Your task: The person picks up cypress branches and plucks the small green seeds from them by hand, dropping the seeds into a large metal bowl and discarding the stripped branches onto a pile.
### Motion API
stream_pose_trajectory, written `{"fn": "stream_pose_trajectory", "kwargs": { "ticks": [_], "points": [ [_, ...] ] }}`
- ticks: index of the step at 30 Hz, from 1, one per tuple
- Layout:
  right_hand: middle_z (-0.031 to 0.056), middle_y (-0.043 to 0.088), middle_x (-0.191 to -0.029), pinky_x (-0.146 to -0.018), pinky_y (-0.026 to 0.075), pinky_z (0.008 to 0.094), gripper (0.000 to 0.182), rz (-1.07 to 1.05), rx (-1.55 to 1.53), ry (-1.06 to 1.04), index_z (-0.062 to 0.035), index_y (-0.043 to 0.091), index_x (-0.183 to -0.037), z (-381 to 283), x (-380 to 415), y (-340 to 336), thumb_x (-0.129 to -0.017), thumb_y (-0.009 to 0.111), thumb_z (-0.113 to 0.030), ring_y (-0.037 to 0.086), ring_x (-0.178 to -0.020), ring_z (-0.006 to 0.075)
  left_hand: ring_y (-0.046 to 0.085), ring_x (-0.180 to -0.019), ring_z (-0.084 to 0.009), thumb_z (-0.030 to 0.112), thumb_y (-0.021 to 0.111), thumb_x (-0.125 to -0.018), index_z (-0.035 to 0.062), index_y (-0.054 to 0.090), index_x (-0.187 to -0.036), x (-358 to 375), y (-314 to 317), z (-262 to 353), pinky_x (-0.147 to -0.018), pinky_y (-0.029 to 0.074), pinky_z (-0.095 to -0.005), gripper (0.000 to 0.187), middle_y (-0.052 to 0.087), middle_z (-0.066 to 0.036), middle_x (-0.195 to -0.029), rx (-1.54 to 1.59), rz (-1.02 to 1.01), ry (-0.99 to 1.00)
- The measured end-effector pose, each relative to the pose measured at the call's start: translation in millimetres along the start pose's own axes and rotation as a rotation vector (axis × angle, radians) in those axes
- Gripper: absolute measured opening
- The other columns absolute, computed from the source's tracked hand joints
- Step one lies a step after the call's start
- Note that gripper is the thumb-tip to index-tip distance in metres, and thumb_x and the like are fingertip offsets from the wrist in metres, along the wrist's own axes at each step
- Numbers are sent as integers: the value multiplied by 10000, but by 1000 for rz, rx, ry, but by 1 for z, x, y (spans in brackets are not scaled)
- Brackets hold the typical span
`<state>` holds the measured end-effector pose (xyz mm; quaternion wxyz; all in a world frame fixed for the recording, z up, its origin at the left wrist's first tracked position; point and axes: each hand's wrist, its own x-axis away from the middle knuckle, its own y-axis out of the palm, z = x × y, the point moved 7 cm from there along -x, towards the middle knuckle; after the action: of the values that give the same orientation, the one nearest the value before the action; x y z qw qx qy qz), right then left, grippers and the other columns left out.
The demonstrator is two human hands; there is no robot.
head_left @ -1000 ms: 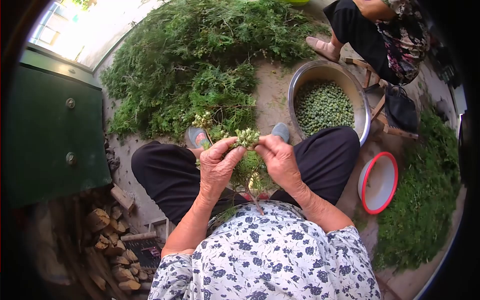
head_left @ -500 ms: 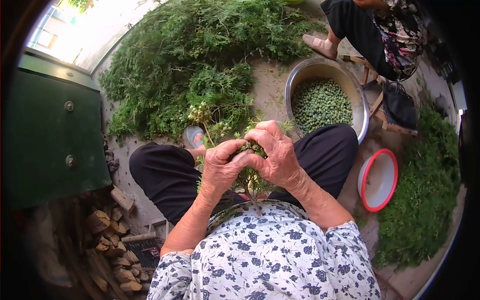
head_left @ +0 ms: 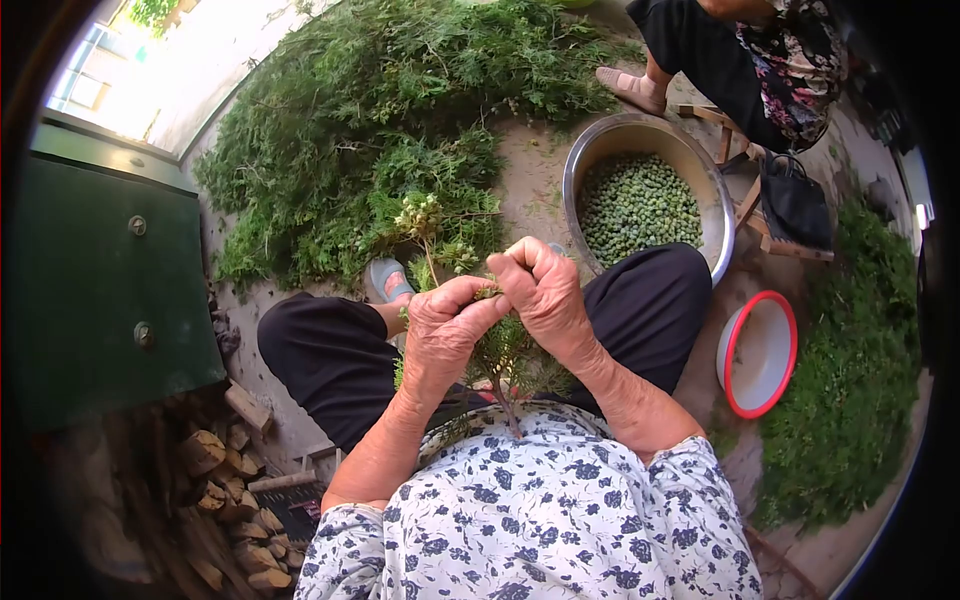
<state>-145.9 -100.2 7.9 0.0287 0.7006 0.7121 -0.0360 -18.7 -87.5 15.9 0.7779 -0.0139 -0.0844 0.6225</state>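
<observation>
My left hand (head_left: 447, 325) pinches a green sprig between thumb and forefinger, in front of my chest. Against its fingertips, my right hand (head_left: 545, 300) is closed with its fingers curled; what it grips is hidden. A branch (head_left: 500, 365) with green leaves hangs below the hands, its stem against my patterned shirt. Pale green cones (head_left: 420, 215) on a thin twig stick out beyond my left hand. Beyond my right knee is a large metal basin (head_left: 728, 215) holding many small green cones (head_left: 640, 210).
Cut green branches (head_left: 340, 150) are heaped ahead. A red-rimmed bowl (head_left: 765, 355) stands at the right beside more greenery (head_left: 840, 400). Another person (head_left: 710, 60) sits at the upper right by a wooden stool (head_left: 795, 250). Split firewood (head_left: 230, 490) and a green cabinet (head_left: 110, 280) are at the left.
My right hand's fingers have curled in more tightly and shifted slightly. Less of the green clump shows between the hands, and the twig with cones stands a little higher.
</observation>
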Motion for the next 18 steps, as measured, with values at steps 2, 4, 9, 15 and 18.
{"fn": "stream_pose_trajectory", "kwargs": {
  "ticks": [2, 4, 9, 15, 18],
  "points": [
    [-41, 406, -559, -390, 313, 222, 314, 5, -342, 336, -79, 508, -719, 20, 0, 1, -864, 633, -328, 373, -456, 27, 444, -602, -10, 60, 665, -790, -13, 650, -884, 0, 1, -4, -522, 353, -181, 119, 553, 45, -681, 56, 7, -40],
    [-41, 435, -576, -358, 282, 184, 315, 47, -531, 415, -113, 489, -722, 22, -1, 0, -878, 607, -359, 372, -429, 15, 441, -626, -3, 59, 666, -801, -11, 646, -906, 0, 2, -9, -544, 350, -166, 128, 551, 64, -718, 424, 53, -125],
    [-24, 499, -616, -367, 317, 172, 256, 81, -824, 465, -111, 504, -799, 26, -12, -20, -875, 606, -332, 464, -460, 49, 467, -652, -1, 37, 671, -797, 1, 636, -944, 1, -5, -23, -575, 369, -157, 155, 571, 63, -758, 461, 136, -172],
    [57, 582, -867, -661, 466, 255, 178, 509, 24, -7, -38, 594, -967, 23, -40, -160, -867, 615, -183, 570, -754, 133, 532, -642, -33, 15, 666, -782, 6, 625, -949, 1, -13, -24, -608, 425, -182, 172, 623, 17, -779, 542, 203, -149],
    [90, 581, -1024, -865, 434, 299, 223, 718, 983, -277, -5, 621, -1017, -13, -32, -189, -858, 622, -160, 539, -994, 170, 535, -653, -26, 15, 664, -787, 7, 622, -966, 1, -12, -24, -613, 426, -176, 185, 627, 20, -787, 545, 190, -132]
  ]
}}
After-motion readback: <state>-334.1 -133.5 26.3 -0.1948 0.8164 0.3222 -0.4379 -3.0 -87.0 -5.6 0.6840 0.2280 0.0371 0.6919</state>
